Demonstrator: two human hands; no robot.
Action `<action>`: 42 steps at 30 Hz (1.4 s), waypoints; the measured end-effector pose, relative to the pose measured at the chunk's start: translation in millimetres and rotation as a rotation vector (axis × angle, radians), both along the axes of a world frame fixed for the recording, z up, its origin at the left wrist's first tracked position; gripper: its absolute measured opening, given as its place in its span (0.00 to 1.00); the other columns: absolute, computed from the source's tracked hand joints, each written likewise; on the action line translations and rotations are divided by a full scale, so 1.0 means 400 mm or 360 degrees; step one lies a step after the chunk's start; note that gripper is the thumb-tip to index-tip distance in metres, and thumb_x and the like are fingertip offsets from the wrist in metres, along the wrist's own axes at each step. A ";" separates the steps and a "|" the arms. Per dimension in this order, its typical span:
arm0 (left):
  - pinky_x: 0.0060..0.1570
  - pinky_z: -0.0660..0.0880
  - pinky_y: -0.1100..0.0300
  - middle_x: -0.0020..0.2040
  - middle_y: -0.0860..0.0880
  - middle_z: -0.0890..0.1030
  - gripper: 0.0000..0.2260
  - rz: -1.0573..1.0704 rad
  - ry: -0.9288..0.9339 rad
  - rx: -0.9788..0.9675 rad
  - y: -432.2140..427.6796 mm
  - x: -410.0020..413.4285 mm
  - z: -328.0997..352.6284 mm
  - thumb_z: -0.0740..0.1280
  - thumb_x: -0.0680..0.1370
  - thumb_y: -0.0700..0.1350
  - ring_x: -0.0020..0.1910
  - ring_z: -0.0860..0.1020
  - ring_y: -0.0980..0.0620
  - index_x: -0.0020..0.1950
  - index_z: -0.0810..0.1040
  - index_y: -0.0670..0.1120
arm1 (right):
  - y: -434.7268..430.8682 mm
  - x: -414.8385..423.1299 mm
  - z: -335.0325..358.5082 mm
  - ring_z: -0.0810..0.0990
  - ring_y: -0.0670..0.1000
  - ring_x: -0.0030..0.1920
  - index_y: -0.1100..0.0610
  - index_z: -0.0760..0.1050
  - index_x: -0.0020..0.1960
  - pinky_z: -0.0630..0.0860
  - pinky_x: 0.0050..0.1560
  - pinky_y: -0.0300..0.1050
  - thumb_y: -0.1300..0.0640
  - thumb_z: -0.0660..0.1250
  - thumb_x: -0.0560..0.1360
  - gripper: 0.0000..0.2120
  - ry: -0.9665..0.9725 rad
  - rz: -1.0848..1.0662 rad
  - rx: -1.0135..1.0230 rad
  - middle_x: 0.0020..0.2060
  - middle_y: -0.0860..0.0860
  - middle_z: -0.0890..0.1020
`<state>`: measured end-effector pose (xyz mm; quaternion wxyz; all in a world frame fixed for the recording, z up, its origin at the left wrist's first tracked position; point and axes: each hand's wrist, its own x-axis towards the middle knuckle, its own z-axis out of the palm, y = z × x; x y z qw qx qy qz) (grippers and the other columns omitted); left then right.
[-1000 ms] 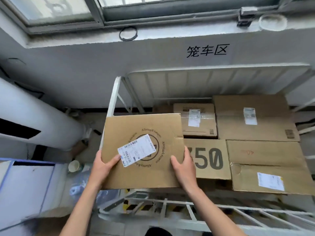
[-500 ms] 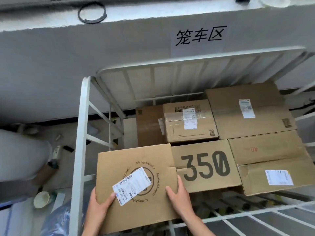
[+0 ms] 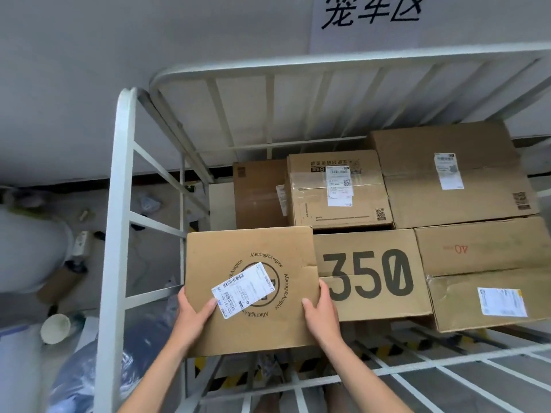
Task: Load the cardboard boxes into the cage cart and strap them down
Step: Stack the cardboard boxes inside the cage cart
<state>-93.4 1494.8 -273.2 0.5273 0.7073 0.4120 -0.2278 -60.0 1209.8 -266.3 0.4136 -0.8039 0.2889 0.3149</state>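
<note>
Box [image 3: 253, 290] at front-left gap of cage cart [image 3: 119, 204], against the 350 box [image 3: 372, 278].
Both edges clamped by left hand [image 3: 193, 317] and right hand [image 3: 320, 314]; thumbs flat on top, fingers hidden beneath; recommended: lower level, flush against neighbour.

A white paper sign [image 3: 369, 28] with three black characters is stuck high on a pale grey wall [image 3: 149, 40], its top cut off by the frame. Far below and left of the sign, a dark strip [image 3: 74, 181] runs along the wall's foot. Under it lies a grey floor [image 3: 155, 242] strewn with small scraps (too blurred to name). Further down-left of the sign a big white rounded body [image 3: 26, 248] bulges in from the edge, with a paper cup [image 3: 55, 328] and a bluish clear plastic bag [image 3: 89, 380] below it. Straight below the sign, yellow-and-black hazard stripes [image 3: 387, 351] mark the floor. The light is soft and even.
</note>
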 end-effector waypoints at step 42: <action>0.75 0.57 0.53 0.81 0.45 0.58 0.33 -0.1381 -0.0641 0.0043 -1.351 -0.277 0.774 0.65 0.81 0.50 0.78 0.59 0.48 0.81 0.53 0.45 | -1.066 -0.477 0.747 0.61 0.54 0.78 0.50 0.50 0.82 0.62 0.75 0.52 0.52 0.65 0.79 0.37 -0.0576 -0.0184 0.0081 0.80 0.51 0.60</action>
